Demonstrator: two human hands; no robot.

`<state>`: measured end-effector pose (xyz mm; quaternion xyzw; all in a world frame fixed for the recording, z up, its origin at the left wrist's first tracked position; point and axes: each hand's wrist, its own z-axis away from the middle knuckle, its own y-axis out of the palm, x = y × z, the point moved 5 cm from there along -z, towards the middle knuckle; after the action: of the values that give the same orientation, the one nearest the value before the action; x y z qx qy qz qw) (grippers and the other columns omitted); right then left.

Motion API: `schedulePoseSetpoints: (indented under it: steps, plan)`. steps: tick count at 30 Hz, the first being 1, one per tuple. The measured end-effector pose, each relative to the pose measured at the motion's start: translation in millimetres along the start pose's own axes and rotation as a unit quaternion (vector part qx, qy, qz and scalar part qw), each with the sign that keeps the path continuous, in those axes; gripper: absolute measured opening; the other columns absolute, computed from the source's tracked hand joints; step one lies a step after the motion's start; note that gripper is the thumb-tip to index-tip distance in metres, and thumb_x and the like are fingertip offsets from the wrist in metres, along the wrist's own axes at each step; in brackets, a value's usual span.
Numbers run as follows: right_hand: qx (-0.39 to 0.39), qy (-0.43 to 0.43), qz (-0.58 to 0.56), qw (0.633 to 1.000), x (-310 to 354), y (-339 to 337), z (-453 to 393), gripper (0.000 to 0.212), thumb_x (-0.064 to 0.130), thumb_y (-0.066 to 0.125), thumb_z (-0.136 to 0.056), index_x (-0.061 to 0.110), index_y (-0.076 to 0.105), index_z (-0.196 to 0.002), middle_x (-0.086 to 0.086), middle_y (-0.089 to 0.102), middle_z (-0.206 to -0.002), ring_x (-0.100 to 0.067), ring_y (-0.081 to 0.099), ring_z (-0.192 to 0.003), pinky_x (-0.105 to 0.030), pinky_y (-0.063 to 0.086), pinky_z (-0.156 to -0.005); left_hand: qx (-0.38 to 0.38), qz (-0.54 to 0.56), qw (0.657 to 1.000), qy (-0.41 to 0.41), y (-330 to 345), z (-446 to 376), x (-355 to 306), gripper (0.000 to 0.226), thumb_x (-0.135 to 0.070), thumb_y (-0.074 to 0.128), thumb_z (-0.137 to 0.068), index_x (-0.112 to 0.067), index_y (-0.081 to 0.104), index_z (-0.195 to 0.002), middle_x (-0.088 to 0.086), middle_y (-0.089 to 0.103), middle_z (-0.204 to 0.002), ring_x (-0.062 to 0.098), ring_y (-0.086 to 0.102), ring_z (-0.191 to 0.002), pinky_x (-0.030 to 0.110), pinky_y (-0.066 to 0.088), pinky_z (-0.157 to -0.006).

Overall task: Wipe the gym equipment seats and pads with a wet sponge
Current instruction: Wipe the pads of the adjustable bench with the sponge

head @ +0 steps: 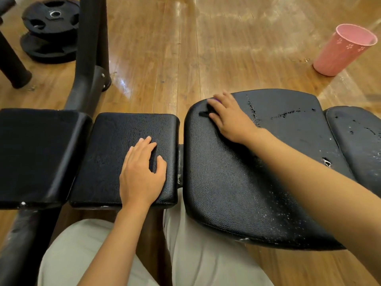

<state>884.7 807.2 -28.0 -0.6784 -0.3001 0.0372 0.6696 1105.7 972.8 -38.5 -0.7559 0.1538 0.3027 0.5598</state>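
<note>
Head view shows the right hand pressing down at the far left corner of the large seat pad, fingers spread fairly flat over a purple sponge, of which only a sliver shows past the fingertips. Whether the fingers curl round the sponge or just press it flat I cannot tell. A dark wet smear lies just left of the fingers at that corner, and the pad's middle and near edge look dull and speckled, so the wiping seems to be at an early or middle stage on this pad. The left hand rests flat on the near right part of the small middle pad, fingers loosely straight, holding nothing, apparently as a brace. That pad and the left pad beside it show no clear wet streaks, so I judge them still to be done, though glare makes this uncertain. The cracked pad at the right edge shows white flecks and tears. A pink cup stands on the wooden floor, well apart from the bench, and weight plates lie at the far left.
</note>
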Motion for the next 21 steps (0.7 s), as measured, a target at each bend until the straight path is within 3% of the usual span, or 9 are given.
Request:
schedulePoseSetpoints:
  steps: [5, 9, 14, 21]
  plan:
    - [0.074, -0.111, 0.000, 0.991, 27, 1, 69, 0.058, 0.042, 0.032, -0.101, 0.008, 0.044, -0.146, -0.013, 0.038, -0.153, -0.032, 0.018, -0.149, -0.032, 0.009, -0.121, -0.003, -0.003, 1.000, 0.004, 1, 0, 0, 0.035, -0.016, 0.061, -0.094, -0.012, 0.064, -0.129, 0.000, 0.054, -0.145, 0.014, 0.040, -0.141, 0.027, 0.021, -0.119]
    - [0.097, -0.138, 0.003, 0.986, 20, -6, 64, 0.049, 0.031, 0.045, -0.104, 0.011, 0.041, -0.149, -0.011, 0.031, -0.157, -0.028, 0.012, -0.151, -0.032, 0.009, -0.121, -0.002, -0.004, 1.000, 0.003, 1, 0, 0, 0.036, -0.017, 0.061, -0.094, -0.013, 0.063, -0.129, -0.001, 0.054, -0.145, 0.013, 0.039, -0.141, 0.027, 0.020, -0.119]
    - [0.038, -0.046, -0.009, 0.998, -8, -11, 8, 0.048, 0.019, 0.051, -0.102, 0.003, 0.043, -0.146, -0.022, 0.033, -0.153, -0.040, 0.017, -0.148, -0.042, 0.012, -0.122, -0.007, -0.003, 1.000, 0.000, -1, 0, -1, 0.036, -0.016, 0.063, -0.094, -0.013, 0.064, -0.129, -0.001, 0.054, -0.145, 0.012, 0.039, -0.140, 0.027, 0.021, -0.119]
    - [-0.010, 0.081, 0.014, 0.997, -59, -37, -19, 0.049, 0.024, 0.043, -0.106, 0.008, 0.034, -0.151, -0.016, 0.021, -0.160, -0.032, 0.003, -0.151, -0.039, 0.007, -0.121, -0.003, -0.005, 1.000, -0.005, -1, 0, -1, 0.036, -0.016, 0.061, -0.095, -0.015, 0.063, -0.130, -0.003, 0.053, -0.145, 0.011, 0.039, -0.141, 0.027, 0.021, -0.119]
